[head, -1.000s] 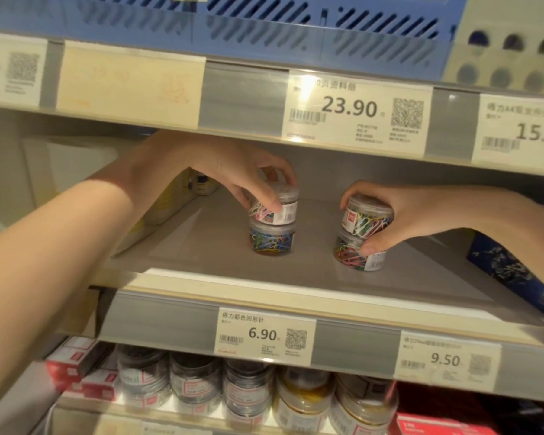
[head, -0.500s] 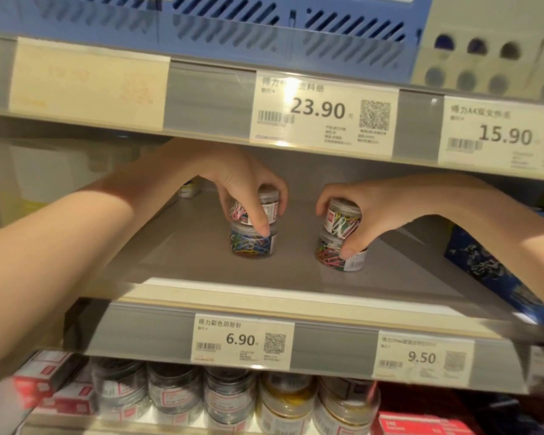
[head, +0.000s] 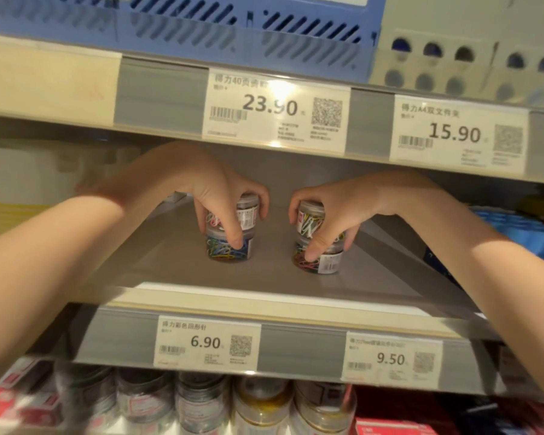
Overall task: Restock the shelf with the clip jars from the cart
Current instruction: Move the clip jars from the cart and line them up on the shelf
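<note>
Two stacks of clear clip jars stand deep on the grey middle shelf [head: 264,277]. The left stack [head: 247,249] has two jars full of coloured paper clips, one on the other; my left hand [head: 223,196] grips both from above, fingers curled down the front. The right stack [head: 327,262] is also two jars, the upper one slightly tilted; my right hand [head: 327,211] grips it, thumb on the lower jar's front. The cart is out of view.
A shelf edge with price tags 23.90 [head: 273,108] and 15.90 hangs just above my hands. Below, the 6.90 tag [head: 206,342] marks this shelf. Several jars [head: 201,400] fill the lower shelf. Blue packs [head: 521,233] sit right.
Both hands have pushed the two jar stacks further back on the shelf and a little closer together. The grips are unchanged.
</note>
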The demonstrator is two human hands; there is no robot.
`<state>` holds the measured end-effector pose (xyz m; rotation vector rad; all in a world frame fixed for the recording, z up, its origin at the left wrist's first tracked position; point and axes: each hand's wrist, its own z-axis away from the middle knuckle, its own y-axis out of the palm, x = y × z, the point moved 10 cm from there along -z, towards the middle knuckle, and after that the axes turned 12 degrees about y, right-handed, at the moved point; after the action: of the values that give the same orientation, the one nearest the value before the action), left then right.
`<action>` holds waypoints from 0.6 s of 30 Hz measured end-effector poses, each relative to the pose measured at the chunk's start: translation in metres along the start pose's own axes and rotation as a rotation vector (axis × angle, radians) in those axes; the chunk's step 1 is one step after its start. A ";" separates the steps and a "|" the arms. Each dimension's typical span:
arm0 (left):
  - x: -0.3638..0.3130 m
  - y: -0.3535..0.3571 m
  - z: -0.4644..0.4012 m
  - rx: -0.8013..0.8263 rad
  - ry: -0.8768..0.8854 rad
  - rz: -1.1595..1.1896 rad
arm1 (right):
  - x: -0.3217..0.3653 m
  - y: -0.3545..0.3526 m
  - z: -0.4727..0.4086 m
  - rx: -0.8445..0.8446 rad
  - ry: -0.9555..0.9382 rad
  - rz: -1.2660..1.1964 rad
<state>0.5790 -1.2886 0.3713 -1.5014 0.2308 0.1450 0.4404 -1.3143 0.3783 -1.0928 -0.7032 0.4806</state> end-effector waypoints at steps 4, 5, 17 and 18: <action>-0.017 -0.005 0.005 -0.056 0.008 -0.049 | -0.001 0.002 0.001 -0.002 0.010 0.020; -0.022 -0.006 0.008 -0.059 0.012 -0.044 | 0.000 0.002 0.002 -0.011 0.008 0.016; -0.060 -0.009 0.055 -0.185 0.097 -0.121 | 0.005 -0.006 0.039 -0.344 -0.009 0.016; -0.062 -0.010 0.061 -0.229 0.115 -0.135 | 0.006 -0.008 0.044 -0.420 -0.006 0.048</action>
<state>0.5254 -1.2255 0.3994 -1.7506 0.2090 -0.0242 0.4127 -1.2856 0.3993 -1.5047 -0.8058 0.3855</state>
